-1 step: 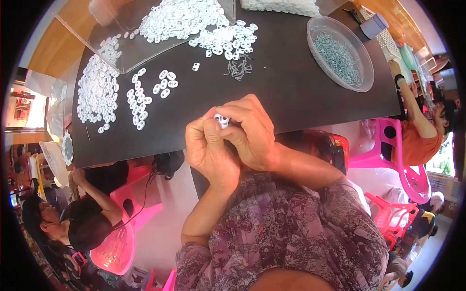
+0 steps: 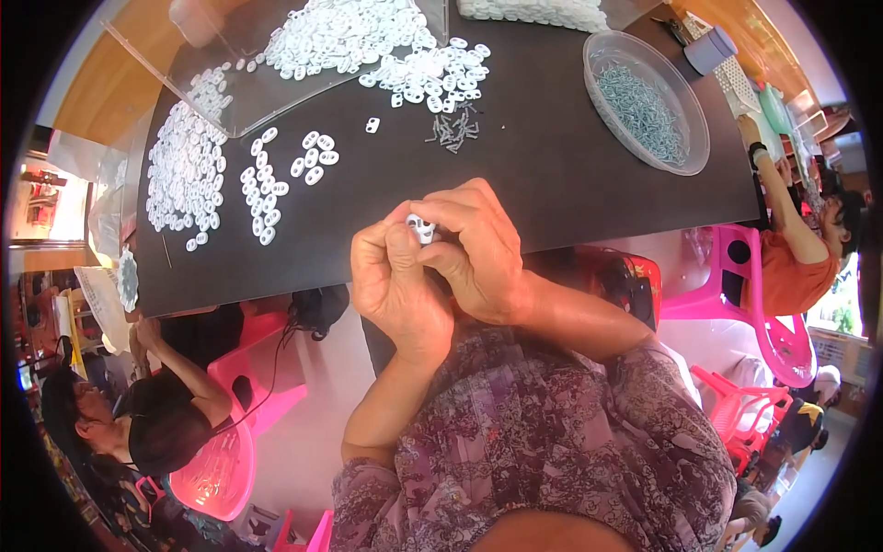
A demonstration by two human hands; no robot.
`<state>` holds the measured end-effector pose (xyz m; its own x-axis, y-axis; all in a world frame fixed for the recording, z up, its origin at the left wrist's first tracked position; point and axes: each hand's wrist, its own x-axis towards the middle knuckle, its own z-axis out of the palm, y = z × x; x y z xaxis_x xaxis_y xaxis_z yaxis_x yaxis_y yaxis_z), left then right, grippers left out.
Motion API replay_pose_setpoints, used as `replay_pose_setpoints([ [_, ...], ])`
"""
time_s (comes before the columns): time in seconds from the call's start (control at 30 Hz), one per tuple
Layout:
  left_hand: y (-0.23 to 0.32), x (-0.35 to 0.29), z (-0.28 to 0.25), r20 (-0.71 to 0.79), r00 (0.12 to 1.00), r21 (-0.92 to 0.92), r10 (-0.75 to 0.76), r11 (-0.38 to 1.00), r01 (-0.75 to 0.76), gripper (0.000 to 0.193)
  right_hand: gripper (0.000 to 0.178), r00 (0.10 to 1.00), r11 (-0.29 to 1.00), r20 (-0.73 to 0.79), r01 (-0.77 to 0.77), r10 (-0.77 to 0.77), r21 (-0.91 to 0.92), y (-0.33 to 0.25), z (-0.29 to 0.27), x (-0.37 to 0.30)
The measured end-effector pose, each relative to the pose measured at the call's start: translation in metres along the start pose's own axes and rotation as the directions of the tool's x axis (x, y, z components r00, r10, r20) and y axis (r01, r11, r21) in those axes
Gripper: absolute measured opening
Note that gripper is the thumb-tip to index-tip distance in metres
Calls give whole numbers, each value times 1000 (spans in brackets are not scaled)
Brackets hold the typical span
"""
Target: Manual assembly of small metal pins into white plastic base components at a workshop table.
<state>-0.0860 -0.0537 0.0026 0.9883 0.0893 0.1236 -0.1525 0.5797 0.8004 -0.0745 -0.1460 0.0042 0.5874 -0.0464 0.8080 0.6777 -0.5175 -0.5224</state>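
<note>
My left hand (image 2: 397,276) and my right hand (image 2: 478,244) meet just in front of the table's near edge. Between their thumbs and fingertips they pinch one small white plastic piece with dark openings (image 2: 422,227); fingers cover part of it. Beyond my hands, a single white piece (image 2: 372,125) lies alone, beside a small heap of short grey metal pins (image 2: 452,131). To the left are a loose column of white oval two-hole pieces (image 2: 261,191) and a smaller group of similar ovals (image 2: 315,158).
A large pile of white pieces (image 2: 340,41) lies by a clear plastic tray (image 2: 248,127), with another pile (image 2: 184,170) at far left. A round clear tub (image 2: 696,147) of metal pins stands right, near a grey cylinder (image 2: 709,50). People sit at both sides near pink chairs (image 2: 736,276).
</note>
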Motion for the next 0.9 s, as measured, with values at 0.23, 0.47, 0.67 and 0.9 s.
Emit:
replay_pose_setpoints([
  [0.23, 2, -5, 4, 23, 993, 125, 118, 985, -120, 20, 22, 998, 998, -11, 55, -55, 16, 0, -4, -1],
  [0.47, -8, -8, -4, 15, 986, 196, 166, 966, -166, 21, 20, 997, 997, -20, 68, -68, 31, 0, 2, -3],
  [0.67, -14, -6, -9, 44, 985, 199, 167, 965, -172, 19, 18, 996, 996, -21, 88, -88, 13, 5, 6, -6],
  [0.9, -1, 2, -4, 67, 993, 357, 92, 928, -110, 18, 19, 999, 999, 18, -47, 47, -7, 11, -6, -1],
])
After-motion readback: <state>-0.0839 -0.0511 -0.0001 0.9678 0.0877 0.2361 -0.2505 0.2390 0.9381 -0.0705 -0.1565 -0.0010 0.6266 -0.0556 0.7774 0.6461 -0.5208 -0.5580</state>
